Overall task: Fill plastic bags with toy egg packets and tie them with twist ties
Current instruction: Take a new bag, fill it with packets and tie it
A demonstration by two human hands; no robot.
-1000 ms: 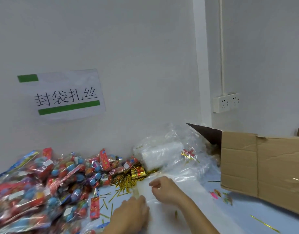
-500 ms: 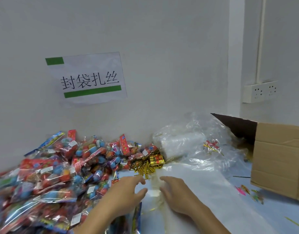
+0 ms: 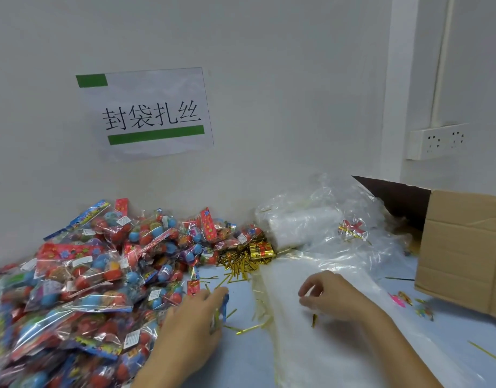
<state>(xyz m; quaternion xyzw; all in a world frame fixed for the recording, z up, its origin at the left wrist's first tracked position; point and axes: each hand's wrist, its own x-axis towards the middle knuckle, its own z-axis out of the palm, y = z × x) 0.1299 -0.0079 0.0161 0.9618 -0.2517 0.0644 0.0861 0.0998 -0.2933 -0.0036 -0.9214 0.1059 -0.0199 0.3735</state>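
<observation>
A big pile of toy egg packets (image 3: 87, 275), clear bags of red and blue eggs, covers the left of the table. Loose gold twist ties (image 3: 241, 263) lie heaped behind my hands. A flat stack of clear plastic bags (image 3: 325, 351) runs down the middle right. My left hand (image 3: 193, 331) reaches forward with fairly straight fingers and touches a blue-edged packet (image 3: 225, 309) at the pile's edge. My right hand (image 3: 333, 298) rests on the bag stack, its curled fingers and thumb pinching the top bag. One twist tie (image 3: 314, 320) lies just under it.
An open cardboard box (image 3: 465, 256) stands at the right. Crumpled clear plastic with a white bundle (image 3: 305, 222) lies against the wall. A paper sign (image 3: 149, 113) and a socket strip (image 3: 437, 141) are on the wall. Stray ties dot the blue table (image 3: 241, 359).
My left hand has moved left, off the bag stack, to the edge of the packet pile. My right hand has stayed on the bags and curled its fingers.
</observation>
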